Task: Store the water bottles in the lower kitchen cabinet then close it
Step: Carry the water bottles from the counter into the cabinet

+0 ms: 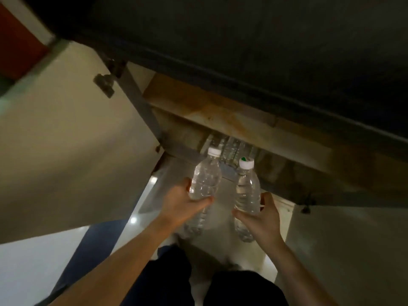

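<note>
While the lower kitchen cabinet (220,118) stood open, its door (66,140) swung out to the left, one clear water bottle was held in each hand just short of the cabinet's front edge. The left hand (185,206) was wrapped round the middle of the plain-capped bottle (206,177). The right hand (262,217) was curled likewise round the green-marked bottle (247,188). Both long axes ran forward from the wrists, with the caps pointed at the opening and the bases toward the floor. Stored bottles (231,146) were seen inside, straight ahead of the caps. Both hands were judged about equally near, though the plain cap lay slightly closer in.
</note>
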### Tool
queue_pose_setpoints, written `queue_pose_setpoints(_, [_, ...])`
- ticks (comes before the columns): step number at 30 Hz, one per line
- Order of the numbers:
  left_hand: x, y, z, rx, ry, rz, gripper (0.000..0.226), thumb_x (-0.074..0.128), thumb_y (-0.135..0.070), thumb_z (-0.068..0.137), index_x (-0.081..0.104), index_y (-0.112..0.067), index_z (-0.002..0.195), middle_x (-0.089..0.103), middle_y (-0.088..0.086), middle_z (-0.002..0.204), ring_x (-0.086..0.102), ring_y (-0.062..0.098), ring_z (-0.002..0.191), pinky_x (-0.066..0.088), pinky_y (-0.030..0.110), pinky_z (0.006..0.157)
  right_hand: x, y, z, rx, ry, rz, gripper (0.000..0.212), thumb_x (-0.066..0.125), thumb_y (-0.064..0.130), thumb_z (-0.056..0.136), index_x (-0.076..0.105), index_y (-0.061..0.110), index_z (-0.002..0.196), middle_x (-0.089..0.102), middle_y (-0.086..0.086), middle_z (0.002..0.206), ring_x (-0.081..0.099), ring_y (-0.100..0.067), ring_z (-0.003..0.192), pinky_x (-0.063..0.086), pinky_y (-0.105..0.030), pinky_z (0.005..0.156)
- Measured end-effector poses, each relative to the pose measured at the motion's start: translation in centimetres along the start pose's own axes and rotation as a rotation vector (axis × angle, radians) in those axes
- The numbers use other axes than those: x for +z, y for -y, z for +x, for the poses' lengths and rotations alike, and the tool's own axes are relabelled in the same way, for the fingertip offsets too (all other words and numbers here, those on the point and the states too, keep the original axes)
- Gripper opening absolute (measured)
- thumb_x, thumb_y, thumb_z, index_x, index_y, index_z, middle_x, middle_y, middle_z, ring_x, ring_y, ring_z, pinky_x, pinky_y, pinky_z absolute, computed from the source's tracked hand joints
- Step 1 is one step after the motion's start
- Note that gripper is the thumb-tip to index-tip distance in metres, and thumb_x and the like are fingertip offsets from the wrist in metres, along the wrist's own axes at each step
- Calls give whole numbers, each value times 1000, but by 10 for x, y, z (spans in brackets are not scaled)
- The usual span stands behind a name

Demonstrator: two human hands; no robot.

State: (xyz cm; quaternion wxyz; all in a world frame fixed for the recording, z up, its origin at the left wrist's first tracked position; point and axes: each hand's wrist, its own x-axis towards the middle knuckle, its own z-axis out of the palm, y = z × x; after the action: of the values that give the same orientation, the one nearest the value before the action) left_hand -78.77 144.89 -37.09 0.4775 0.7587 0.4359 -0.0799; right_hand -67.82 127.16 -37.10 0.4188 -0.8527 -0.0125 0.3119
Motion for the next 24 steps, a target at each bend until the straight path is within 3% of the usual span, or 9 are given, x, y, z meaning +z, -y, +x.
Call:
queue_pose_setpoints(3, [45,40,63,43,41,25,47,78,-60,62,62,-31,96,71,-15,82,66,-1,76,57,27,73,26,-59,63,-33,14,-2,58,91,10,58,52,32,95,66,10,92,63,-4,84,46,-22,74])
queue_pose_setpoints(6, [83,71,121,115,16,9,43,82,-53,63,64,-27,91,70,-15,77,63,-8,70,47,12,63,44,-111,126,-87,-34,8,57,91,-1,55,54,25,89,70,4,85,67,-5,75,47,-9,63])
queue_pose_setpoints(9, [120,94,173,187,-30,-61,50,80,-57,53,67,-24,88,73,-15,77,66,-8,70,52,20,66,58,-145,178,-119,-58,65,56,90,-5,56,57,21,92,69,6,84,65,-2,74,46,-4,58])
queue_pose_setpoints(11, [141,107,205,253,-63,-60,47,83,-54,53,67,-24,86,73,-19,74,65,-10,69,48,14,61,65,-165,209,-142,-72,120,55,88,-8,58,58,18,97,69,3,86,66,-7,76,46,-5,57])
queue_pose_setpoints(13, [159,115,232,307,-69,-84,38,87,-42,61,69,-24,89,73,-19,75,66,-11,70,46,10,60,73,-183,235,-183,-105,132,54,91,2,56,60,20,96,72,6,84,69,-7,77,49,-12,60])
queue_pose_setpoints(16, [180,120,265,340,-23,-164,39,85,-43,62,71,-28,95,76,-17,82,71,-2,76,56,26,75,81,-204,265,-208,-140,167,52,93,14,54,63,21,96,75,7,80,71,-10,78,55,-32,71])
queue_pose_setpoints(18, [194,120,281,356,3,-202,44,80,-51,57,73,-28,93,76,-14,84,72,4,79,58,37,79,84,-214,276,-220,-154,189,51,91,20,54,64,23,98,76,9,81,72,-12,77,57,-37,75])
queue_pose_setpoints(24, [227,114,295,367,22,-237,27,85,-37,68,73,-24,87,76,-13,80,72,4,76,58,35,78,75,-236,287,-191,-253,216,32,84,34,68,68,28,95,75,12,78,72,-5,69,57,-34,70])
